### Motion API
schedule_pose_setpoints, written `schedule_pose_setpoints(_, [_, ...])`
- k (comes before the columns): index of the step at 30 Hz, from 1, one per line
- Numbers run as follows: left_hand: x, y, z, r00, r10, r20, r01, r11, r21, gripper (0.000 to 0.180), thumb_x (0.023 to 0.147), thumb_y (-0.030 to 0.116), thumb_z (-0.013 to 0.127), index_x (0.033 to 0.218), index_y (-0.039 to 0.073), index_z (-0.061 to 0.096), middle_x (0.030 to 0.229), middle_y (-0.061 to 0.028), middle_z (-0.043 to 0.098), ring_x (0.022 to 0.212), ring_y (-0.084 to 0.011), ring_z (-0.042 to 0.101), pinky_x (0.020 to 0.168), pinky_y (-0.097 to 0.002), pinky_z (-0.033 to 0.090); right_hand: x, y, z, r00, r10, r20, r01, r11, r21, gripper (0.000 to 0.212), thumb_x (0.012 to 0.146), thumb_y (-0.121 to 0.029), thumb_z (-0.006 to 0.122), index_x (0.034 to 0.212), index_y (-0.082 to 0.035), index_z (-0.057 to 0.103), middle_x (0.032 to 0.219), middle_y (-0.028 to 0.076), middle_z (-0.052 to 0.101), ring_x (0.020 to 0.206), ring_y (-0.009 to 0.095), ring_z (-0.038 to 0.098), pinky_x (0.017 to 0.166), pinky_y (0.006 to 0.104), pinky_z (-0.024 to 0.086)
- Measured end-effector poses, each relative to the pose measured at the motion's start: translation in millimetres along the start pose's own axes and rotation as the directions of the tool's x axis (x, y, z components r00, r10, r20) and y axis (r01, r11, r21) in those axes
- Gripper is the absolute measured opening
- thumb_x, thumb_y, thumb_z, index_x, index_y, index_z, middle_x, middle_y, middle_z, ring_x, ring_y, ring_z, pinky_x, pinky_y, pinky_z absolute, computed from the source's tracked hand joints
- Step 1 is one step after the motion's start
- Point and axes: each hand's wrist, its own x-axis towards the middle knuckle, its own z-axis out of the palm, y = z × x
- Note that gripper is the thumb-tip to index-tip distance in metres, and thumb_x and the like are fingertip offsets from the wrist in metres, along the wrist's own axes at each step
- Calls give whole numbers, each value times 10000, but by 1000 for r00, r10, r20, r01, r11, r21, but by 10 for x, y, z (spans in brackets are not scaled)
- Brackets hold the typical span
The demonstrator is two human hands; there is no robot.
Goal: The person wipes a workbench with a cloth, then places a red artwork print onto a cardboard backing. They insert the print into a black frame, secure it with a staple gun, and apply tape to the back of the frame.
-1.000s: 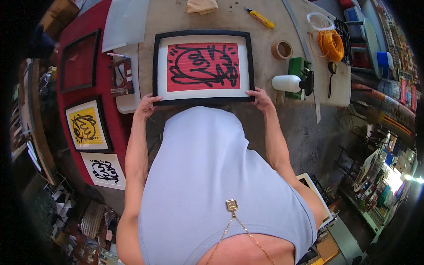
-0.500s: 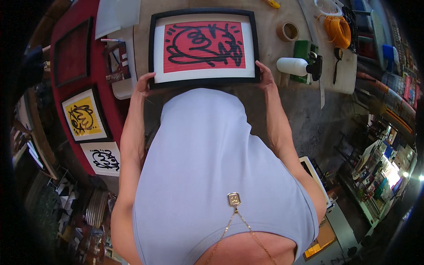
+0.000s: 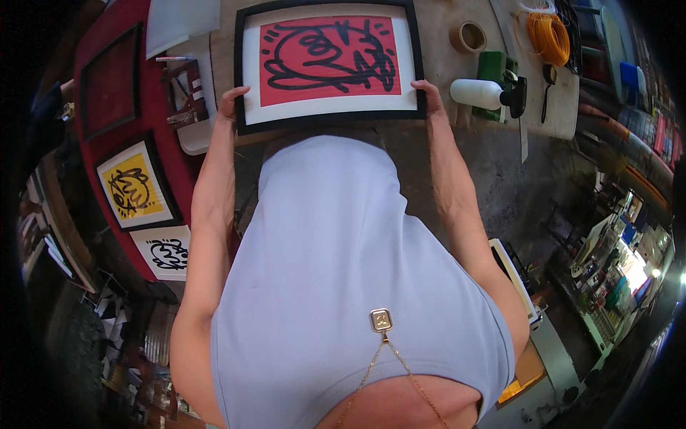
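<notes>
A black picture frame (image 3: 330, 121) with a white mat and a red print of thick black line drawing is in front of me, at the table's near edge. My left hand (image 3: 230, 102) is closed around its left side, thumb on the front. On the opposite side, my right hand (image 3: 431, 99) grips the frame the same way. The fingers behind the frame are hidden. Its top edge nearly reaches the upper rim of the view.
Right of the frame are a tape roll (image 3: 467, 36), a white spray bottle (image 3: 477, 94), a green box (image 3: 491, 70) and orange cord (image 3: 549, 38). On the red surface (image 3: 153, 43) at left lie an empty-looking dark frame (image 3: 108, 82), a framed yellow print (image 3: 133, 184) and a white print (image 3: 166, 252).
Both hands have shifted farther up the frame's sides, away from me. The frame looks slightly larger, as if lifted or tilted a little. The whole view has shifted slightly.
</notes>
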Motion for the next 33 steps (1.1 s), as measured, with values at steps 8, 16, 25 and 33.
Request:
schedule_pose_setpoints(8, [-501, 69, 27, 980, 134, 148, -120, 988, -100, 460, 674, 216, 594, 1040, -63, 600, 924, -176, 664, 770, -276, 667, 732, -366, 559, -720, -368, 366, 986, -7, 166, -6, 997, 82, 536, 697, -222, 618, 1180, 0, 546, 1071, 128, 624, 943, 256, 609, 869, 358, 471])
schedule_pose_setpoints(16, [-1149, 564, 1019, 952, 305, 28, -303, 952, -46, 417, 629, 247, 549, 926, -37, 622, 826, -147, 661, 659, -248, 632, 623, -307, 526, -834, -731, 711, 994, -85, -64, 91, 991, 96, 374, 806, -336, 587, 1031, -40, 627, 918, 88, 665, 771, 206, 632, 713, 320, 505])
schedule_pose_setpoints(25, [-1190, 500, 807, 908, 420, -7, -419, 907, 35, 341, 661, 217, 548, 889, -19, 640, 825, -138, 664, 688, -232, 634, 637, -300, 513, -805, -795, 282, 955, -241, 171, 253, 966, -55, 528, 620, -161, 581, 1125, -12, 551, 940, 93, 638, 809, 211, 630, 760, 316, 506])
schedule_pose_setpoints(33, [-1316, 912, 1162, 903, 430, 13, -430, 901, 46, 301, 739, 254, 547, 866, 7, 664, 829, -131, 673, 693, -228, 629, 644, -321, 496, -970, -860, 300, 924, -285, 255, 310, 948, -65, 532, 627, -116, 575, 1146, -4, 542, 972, 95, 639, 839, 195, 629, 784, 306, 500])
